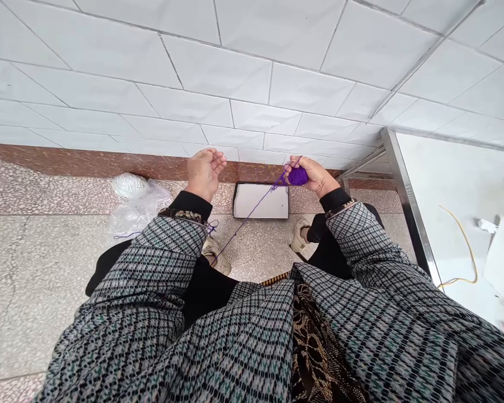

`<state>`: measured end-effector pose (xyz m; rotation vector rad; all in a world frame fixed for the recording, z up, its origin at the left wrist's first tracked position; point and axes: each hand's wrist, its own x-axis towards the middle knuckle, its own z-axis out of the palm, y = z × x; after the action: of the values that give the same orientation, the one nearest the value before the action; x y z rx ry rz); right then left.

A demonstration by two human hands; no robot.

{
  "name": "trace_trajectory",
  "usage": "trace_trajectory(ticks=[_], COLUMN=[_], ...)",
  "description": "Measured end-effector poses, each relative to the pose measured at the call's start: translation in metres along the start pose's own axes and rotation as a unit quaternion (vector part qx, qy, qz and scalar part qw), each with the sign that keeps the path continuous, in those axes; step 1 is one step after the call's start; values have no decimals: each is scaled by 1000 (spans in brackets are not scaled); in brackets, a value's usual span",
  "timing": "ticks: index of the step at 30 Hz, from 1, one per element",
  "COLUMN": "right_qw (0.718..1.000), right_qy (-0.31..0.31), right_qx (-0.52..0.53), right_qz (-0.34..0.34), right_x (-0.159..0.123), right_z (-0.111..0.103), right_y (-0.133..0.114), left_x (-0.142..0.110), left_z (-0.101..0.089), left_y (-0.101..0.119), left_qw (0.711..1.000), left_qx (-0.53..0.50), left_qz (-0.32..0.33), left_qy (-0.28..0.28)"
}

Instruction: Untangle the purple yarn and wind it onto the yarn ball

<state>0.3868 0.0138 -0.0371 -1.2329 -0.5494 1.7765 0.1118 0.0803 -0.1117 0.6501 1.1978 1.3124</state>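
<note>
"Head camera: what have our hands got?"
"Our right hand (308,174) holds a purple yarn ball (298,176) in curled fingers, near the black-edged tray (275,208) (white inside). A purple strand (235,234) slants down toward our left shoe (223,264)."
"And our left hand (205,172)?"
"Raised well apart from the ball, its fingers loosely bent and slightly parted."

Light: bright, even. Wall tiles (252,75) beyond the right grip (313,176) show soft sheen; surface (439,179) right of it looks washed pale; outer edges stretch.
</note>
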Motion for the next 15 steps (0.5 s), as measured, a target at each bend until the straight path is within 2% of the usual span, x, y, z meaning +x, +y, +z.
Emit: trace_trajectory(ticks=[1,3,6,7,9,15], right_qw=[1000,1000,1000,1000,1000,1000], right_qy=[-4,-14,-25,-25,-17,9], right_qx=[1,-1,-7,-8,-7,-14], right_qz=[4,9,13,12,9,7], right_x=[-1,-1,2,3,5,15], right_z=[1,4,8,9,9,3], right_y=[0,1,2,2,2,5], left_x=[-6,-19,-37,-41,-46,-46], left_z=[4,16,36,41,48,49], left_y=[-1,-4,-7,-9,-12,-19], left_qw=[999,988,928,907,888,880], left_qx=[29,93,169,179,177,137], left_qz=[10,31,22,10,-12,-21], left_qy=[-21,-121,-333,-380,-425,-454])
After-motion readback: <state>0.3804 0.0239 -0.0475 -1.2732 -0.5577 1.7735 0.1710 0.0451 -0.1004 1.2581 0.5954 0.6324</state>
